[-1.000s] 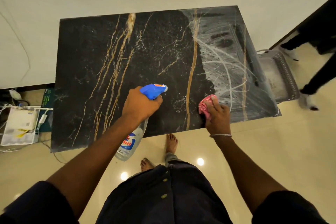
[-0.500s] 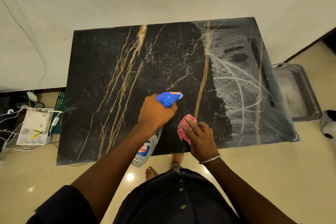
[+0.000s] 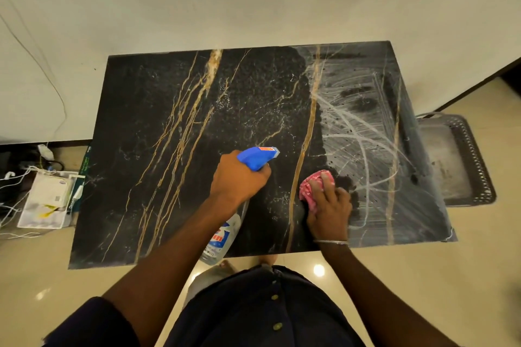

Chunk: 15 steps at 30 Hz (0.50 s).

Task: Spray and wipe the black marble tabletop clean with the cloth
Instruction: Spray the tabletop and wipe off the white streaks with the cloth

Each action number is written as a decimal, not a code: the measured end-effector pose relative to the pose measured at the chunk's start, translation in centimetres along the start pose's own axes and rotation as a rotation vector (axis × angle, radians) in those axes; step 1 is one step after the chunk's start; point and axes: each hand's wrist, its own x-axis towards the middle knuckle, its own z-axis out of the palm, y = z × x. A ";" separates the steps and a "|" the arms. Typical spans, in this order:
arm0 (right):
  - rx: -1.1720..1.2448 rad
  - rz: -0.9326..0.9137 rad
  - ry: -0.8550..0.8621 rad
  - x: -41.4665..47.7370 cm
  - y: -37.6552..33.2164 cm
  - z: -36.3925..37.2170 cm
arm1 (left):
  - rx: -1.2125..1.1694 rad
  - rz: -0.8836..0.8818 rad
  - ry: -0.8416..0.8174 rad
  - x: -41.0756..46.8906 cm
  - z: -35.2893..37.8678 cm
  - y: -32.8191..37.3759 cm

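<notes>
We're standing at the near edge of the black marble tabletop (image 3: 169, 149), and its far edge runs tight along the wall (image 3: 253, 3).

Our left hand (image 3: 239, 177) is clenched round the neck of the spray bottle (image 3: 258, 157). The blue nozzle points right over the middle of the slab, and the clear body hangs down past the near edge.

Our right hand (image 3: 329, 205) sits on the pink cloth (image 3: 308, 189) with the fingers laid fairly flat, pressing it onto the marble close to the near edge. That's just right of the thick gold vein, right where the dark stone meets a whitish streaky film. The film covers the right-hand third, all the way out to the right edge.

The left half is dark marble with thin gold veins, out to its left edge.

Around the table:
- **Right side:** a grey perforated tray (image 3: 462, 155) sits on the floor just beside it.
- **Left side:** a white box (image 3: 45, 200) and a tangle of cables lie by the wall.
- **Near side:** glossy floor tile (image 3: 423, 276) shows along the near edge and past the near-right corner.
</notes>
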 end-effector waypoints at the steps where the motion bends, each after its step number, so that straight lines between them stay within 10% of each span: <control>1: 0.005 -0.084 -0.006 0.1 -1.3 0.4 | 0.003 0.002 0.008 0.1 0.1 0.1; 8: -0.010 -0.429 -0.107 1.9 -2.3 1.1 | 0.007 0.014 0.029 1.3 -0.7 0.8; 15: -0.043 0.079 0.002 5.3 4.8 -1.3 | 0.034 0.018 0.019 3.7 -2.8 0.7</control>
